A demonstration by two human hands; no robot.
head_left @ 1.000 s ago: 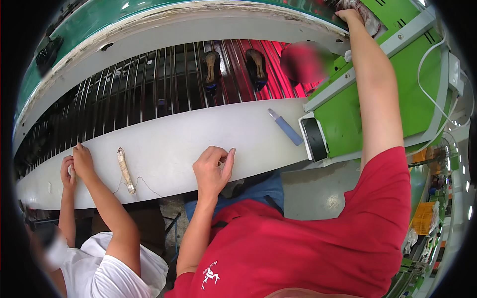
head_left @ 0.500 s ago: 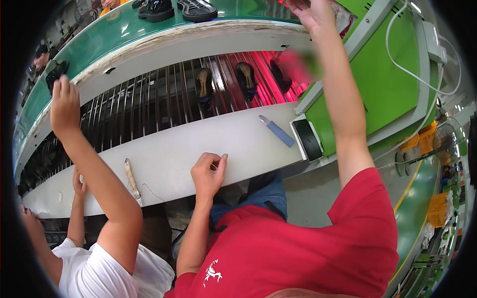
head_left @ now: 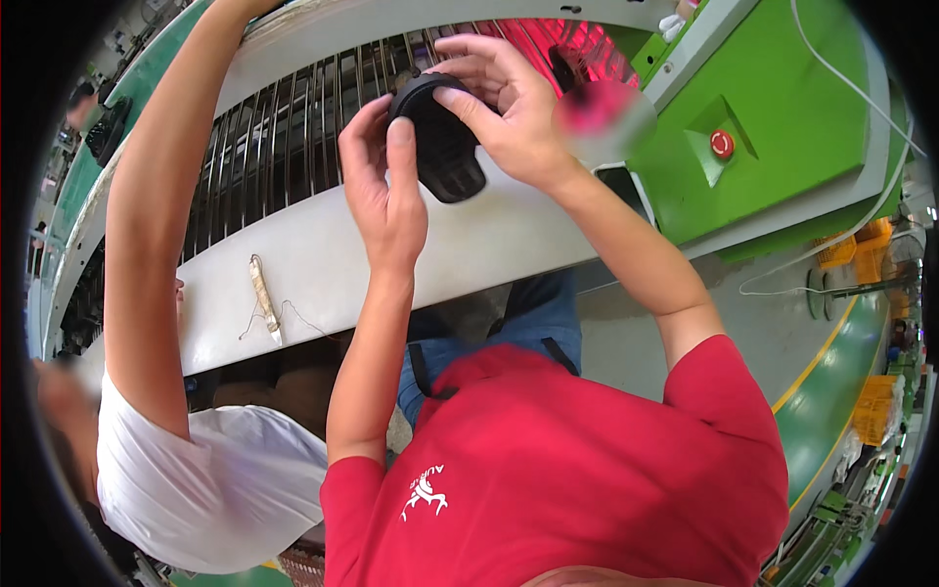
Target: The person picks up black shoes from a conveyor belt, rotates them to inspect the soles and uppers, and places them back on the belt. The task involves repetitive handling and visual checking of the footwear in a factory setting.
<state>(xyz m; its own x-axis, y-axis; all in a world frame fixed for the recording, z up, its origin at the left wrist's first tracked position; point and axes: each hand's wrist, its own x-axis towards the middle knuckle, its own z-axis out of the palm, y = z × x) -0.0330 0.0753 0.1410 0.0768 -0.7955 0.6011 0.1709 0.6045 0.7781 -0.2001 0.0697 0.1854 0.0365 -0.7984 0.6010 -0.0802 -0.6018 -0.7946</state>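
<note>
Both of my hands hold a black shoe sole (head_left: pixel 445 147) above the far edge of the white bench (head_left: pixel 333 284). My left hand (head_left: pixel 386 191) grips its left edge between thumb and fingers. On the other side my right hand (head_left: pixel 509 117) has its thumb on the sole's near face and its fingers round the far edge. The sole is tilted, one rounded end pointing down toward me. Past it runs a metal roller rack (head_left: pixel 284 127), where a dark shoe part (head_left: pixel 565 68) lies in red light.
A green machine (head_left: pixel 763 108) with a red stop button (head_left: pixel 722 144) stands on the right, beside a phone-like dark slab (head_left: pixel 624 186). A wrapped-handle blade (head_left: pixel 262 298) lies on the bench. At left, a co-worker's arm (head_left: pixel 161 215) reaches across; a black shoe (head_left: pixel 110 132) stands beyond.
My right hand has come down from the upper right, and my left hand has moved up and forward. Both now grip the sole. The co-worker's arm has reached farther forward.
</note>
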